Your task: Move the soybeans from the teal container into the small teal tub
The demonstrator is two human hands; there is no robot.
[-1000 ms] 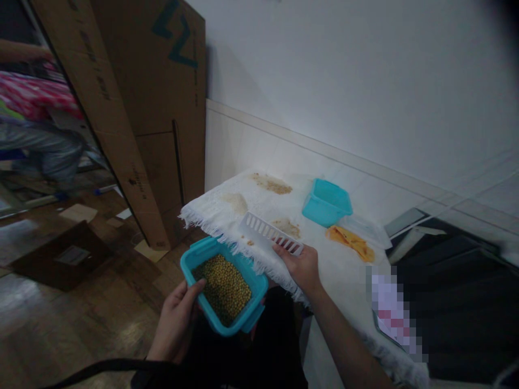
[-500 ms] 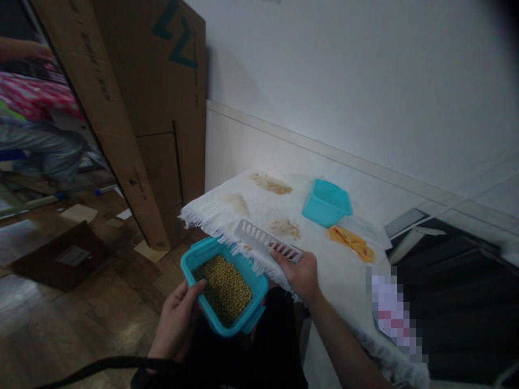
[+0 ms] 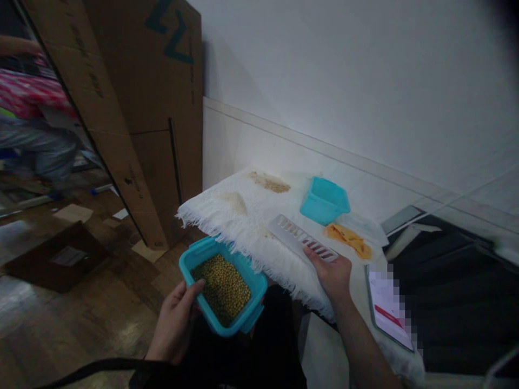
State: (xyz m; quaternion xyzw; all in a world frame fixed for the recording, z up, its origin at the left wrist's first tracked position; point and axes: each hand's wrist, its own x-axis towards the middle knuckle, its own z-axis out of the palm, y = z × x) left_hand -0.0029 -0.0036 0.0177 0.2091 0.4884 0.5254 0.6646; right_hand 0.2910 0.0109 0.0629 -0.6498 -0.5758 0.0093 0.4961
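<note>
My left hand (image 3: 172, 321) grips a turquoise box (image 3: 190, 260) full of yellow-green beans (image 3: 222, 286), held just below the fringed edge of a white cloth (image 3: 243, 227) on a table. My right hand (image 3: 333, 274) holds one end of a white slotted plastic tool (image 3: 302, 243), which lies low over the cloth near a small patch of grains. Three more piles rest on the cloth: a pale one (image 3: 235, 201), a brown one (image 3: 271, 182) and an orange one (image 3: 347, 239).
A second turquoise box (image 3: 324, 200) stands at the back of the cloth. A tablet (image 3: 387, 310) lies at the table's right end. Tall cardboard boxes (image 3: 133, 102) lean against the wall on the left. A person in pink stands at far left.
My right hand has carried the slotted tool to the right, away from the box. The small grain pile in the middle of the cloth looks mostly gone. The box has stayed put.
</note>
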